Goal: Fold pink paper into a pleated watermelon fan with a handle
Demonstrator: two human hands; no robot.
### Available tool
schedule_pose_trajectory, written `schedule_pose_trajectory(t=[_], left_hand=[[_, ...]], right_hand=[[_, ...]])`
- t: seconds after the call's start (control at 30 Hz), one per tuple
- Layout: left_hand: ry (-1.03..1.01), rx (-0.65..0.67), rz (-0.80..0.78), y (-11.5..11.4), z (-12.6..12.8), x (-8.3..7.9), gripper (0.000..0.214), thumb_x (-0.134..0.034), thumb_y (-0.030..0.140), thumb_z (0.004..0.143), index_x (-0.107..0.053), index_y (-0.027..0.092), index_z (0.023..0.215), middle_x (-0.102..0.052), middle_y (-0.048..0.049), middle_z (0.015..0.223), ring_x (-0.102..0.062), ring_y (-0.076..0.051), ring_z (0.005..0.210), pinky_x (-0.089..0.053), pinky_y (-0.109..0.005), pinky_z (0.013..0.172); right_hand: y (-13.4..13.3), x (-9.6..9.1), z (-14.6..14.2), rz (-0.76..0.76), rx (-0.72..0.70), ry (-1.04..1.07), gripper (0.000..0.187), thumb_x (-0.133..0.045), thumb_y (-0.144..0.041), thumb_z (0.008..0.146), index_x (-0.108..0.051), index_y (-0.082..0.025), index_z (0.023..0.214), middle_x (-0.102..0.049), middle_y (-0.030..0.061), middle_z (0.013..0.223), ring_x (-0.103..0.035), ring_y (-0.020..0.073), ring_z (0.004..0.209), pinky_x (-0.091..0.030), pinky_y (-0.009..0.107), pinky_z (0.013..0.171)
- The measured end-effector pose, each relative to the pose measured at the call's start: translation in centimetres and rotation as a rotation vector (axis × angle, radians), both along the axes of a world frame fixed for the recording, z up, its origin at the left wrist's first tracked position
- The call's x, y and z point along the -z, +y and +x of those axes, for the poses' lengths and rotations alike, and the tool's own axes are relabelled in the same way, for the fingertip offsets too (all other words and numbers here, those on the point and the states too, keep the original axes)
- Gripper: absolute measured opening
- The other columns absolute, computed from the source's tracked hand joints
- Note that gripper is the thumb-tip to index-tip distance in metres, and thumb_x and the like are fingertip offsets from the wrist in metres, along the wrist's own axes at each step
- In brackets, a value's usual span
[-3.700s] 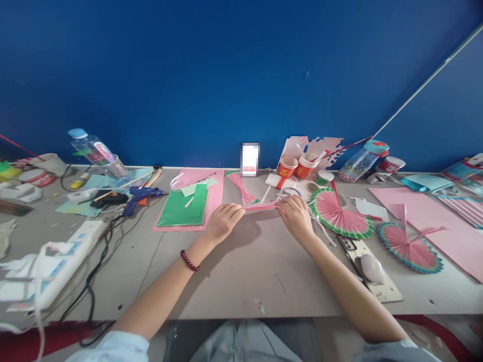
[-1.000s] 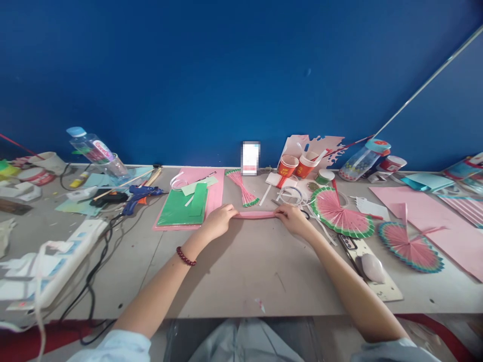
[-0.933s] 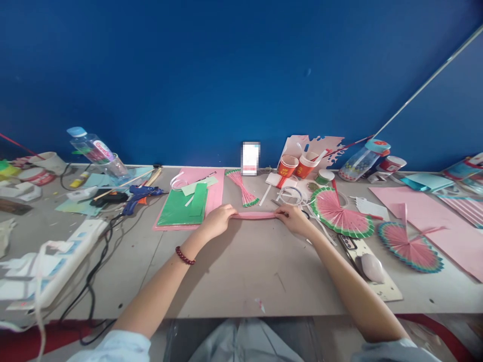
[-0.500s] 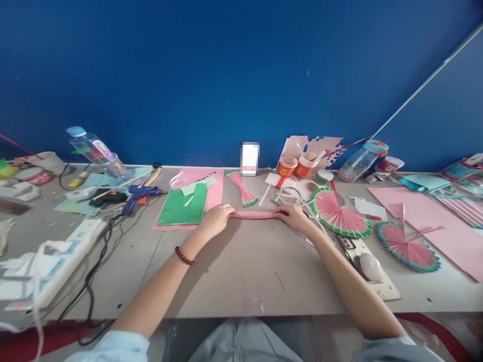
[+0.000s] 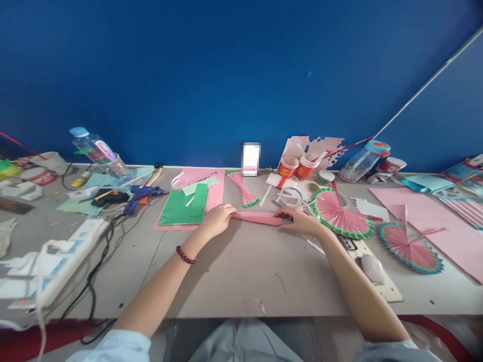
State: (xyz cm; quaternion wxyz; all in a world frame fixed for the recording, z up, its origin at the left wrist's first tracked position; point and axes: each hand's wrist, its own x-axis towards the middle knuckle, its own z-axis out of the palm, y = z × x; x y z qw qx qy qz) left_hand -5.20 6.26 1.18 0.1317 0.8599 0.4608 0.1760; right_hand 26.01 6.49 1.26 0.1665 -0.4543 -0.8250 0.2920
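Observation:
A folded pink paper strip (image 5: 257, 217) lies across the middle of the grey table (image 5: 241, 274). My left hand (image 5: 218, 220), with a red bead bracelet on its wrist, is closed over the strip's left end. My right hand (image 5: 300, 219) pinches and presses the right end, fingers partly stretched along it. Just behind the strip lies a pleated pink bundle with green tips (image 5: 243, 188). A green paper stack on a pink sheet (image 5: 183, 208) sits left of my left hand.
Two watermelon paper fans (image 5: 339, 211) (image 5: 409, 246) lie to the right, beside a ruler and pale stone (image 5: 372, 269). Red paper cups (image 5: 296, 167) stand at the back. A blue glue gun (image 5: 141, 195), cables and a power strip (image 5: 64, 251) crowd the left.
The strip went from being lifted slightly between both hands to lying flat on the table. My right hand has slid along it and now presses its right end with straighter fingers.

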Motion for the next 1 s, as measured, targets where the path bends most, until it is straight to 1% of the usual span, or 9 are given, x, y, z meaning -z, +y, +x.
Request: schedule_pose_trajectory(t=[0.1, 0.2, 0.3, 0.4, 0.53, 0.67, 0.77, 0.9, 1.0], left_hand=[[0.076, 0.049, 0.073, -0.5, 0.4, 0.1, 0.037, -0.04, 0.004, 0.08, -0.062, 0.023, 0.103, -0.062, -0.0049, 0.092, -0.058, -0.02, 0.092, -0.046, -0.03, 0.072], [0.118, 0.1, 0.137, -1.1, 1.3, 0.5, 0.038, -0.048, 0.004, 0.075, -0.06, 0.021, 0.107, -0.058, -0.0064, 0.093, -0.054, -0.022, 0.092, -0.046, -0.034, 0.078], [0.099, 0.134, 0.182, -1.4, 2.7, 1.0, 0.028, -0.053, 0.015, 0.081, -0.059, 0.02, 0.108, -0.056, -0.0071, 0.095, -0.052, -0.022, 0.094, -0.045, -0.035, 0.081], [0.097, 0.142, 0.231, -1.4, 3.9, 1.5, 0.022, -0.046, 0.026, 0.091, -0.059, 0.02, 0.108, -0.056, -0.006, 0.094, -0.051, -0.02, 0.091, -0.045, -0.033, 0.076], [0.091, 0.141, 0.273, -1.1, 4.7, 2.2, 0.025, -0.038, 0.024, 0.095, -0.061, 0.021, 0.103, -0.055, -0.0044, 0.087, -0.051, -0.018, 0.087, -0.044, -0.031, 0.075], [0.047, 0.149, 0.262, -0.8, 4.7, 2.9, 0.025, -0.038, 0.018, 0.094, -0.062, 0.018, 0.099, -0.056, -0.005, 0.087, -0.052, -0.018, 0.086, -0.044, -0.031, 0.076], [0.004, 0.135, 0.245, -0.6, 4.6, 3.2, 0.025, -0.038, 0.016, 0.094, -0.062, 0.018, 0.098, -0.057, -0.0054, 0.088, -0.053, -0.018, 0.087, -0.045, -0.031, 0.077], [-0.056, 0.136, 0.195, -0.5, 4.5, 3.0, 0.024, -0.039, 0.016, 0.094, -0.062, 0.018, 0.1, -0.06, -0.0048, 0.089, -0.053, -0.017, 0.089, -0.045, -0.03, 0.079], [-0.116, 0.124, 0.121, -0.4, 4.4, 2.5, 0.021, -0.041, 0.019, 0.093, -0.062, 0.019, 0.097, -0.063, -0.0036, 0.091, -0.055, -0.017, 0.09, -0.045, -0.028, 0.08]], right_hand=[[0.0, 0.3, -0.2, 0.021, 0.009, -0.035, 0.018, -0.062, -0.028, 0.075, -0.066, -0.02, 0.09, -0.066, 0.0041, 0.088, -0.058, 0.0164, 0.077, -0.047, 0.029, 0.069], [0.0, 0.6, -0.5, 0.051, 0.023, -0.029, 0.017, -0.06, -0.021, 0.075, -0.066, -0.019, 0.09, -0.066, 0.0044, 0.085, -0.058, 0.0157, 0.074, -0.046, 0.028, 0.068], [-0.1, 0.7, -0.8, 0.084, 0.028, -0.029, 0.014, -0.058, -0.019, 0.075, -0.066, -0.018, 0.087, -0.065, 0.0047, 0.083, -0.057, 0.0157, 0.073, -0.045, 0.028, 0.068], [-0.2, 0.7, -1.0, 0.086, 0.037, -0.034, 0.012, -0.058, -0.018, 0.075, -0.066, -0.018, 0.085, -0.064, 0.0041, 0.08, -0.056, 0.0155, 0.072, -0.044, 0.028, 0.068], [-0.1, 0.9, -1.1, 0.075, 0.058, -0.031, 0.011, -0.058, -0.02, 0.076, -0.065, -0.018, 0.084, -0.064, 0.0043, 0.08, -0.056, 0.0157, 0.071, -0.043, 0.028, 0.068], [0.0, 1.0, -1.0, 0.047, 0.084, -0.026, 0.011, -0.06, -0.023, 0.074, -0.066, -0.019, 0.083, -0.064, 0.0045, 0.081, -0.056, 0.0165, 0.072, -0.044, 0.028, 0.069], [0.0, 0.9, -0.8, 0.006, 0.088, -0.007, 0.015, -0.063, -0.028, 0.073, -0.067, -0.019, 0.085, -0.065, 0.0042, 0.083, -0.057, 0.0166, 0.074, -0.044, 0.028, 0.069], [0.0, 0.5, -0.7, -0.034, 0.093, 0.003, 0.018, -0.063, -0.032, 0.075, -0.069, -0.019, 0.086, -0.066, 0.0045, 0.083, -0.058, 0.0168, 0.074, -0.044, 0.028, 0.069], [0.0, 0.4, -0.9, -0.023, 0.124, -0.002, 0.017, -0.061, -0.032, 0.076, -0.07, -0.019, 0.081, -0.066, 0.0042, 0.08, -0.058, 0.017, 0.073, -0.043, 0.028, 0.069]])
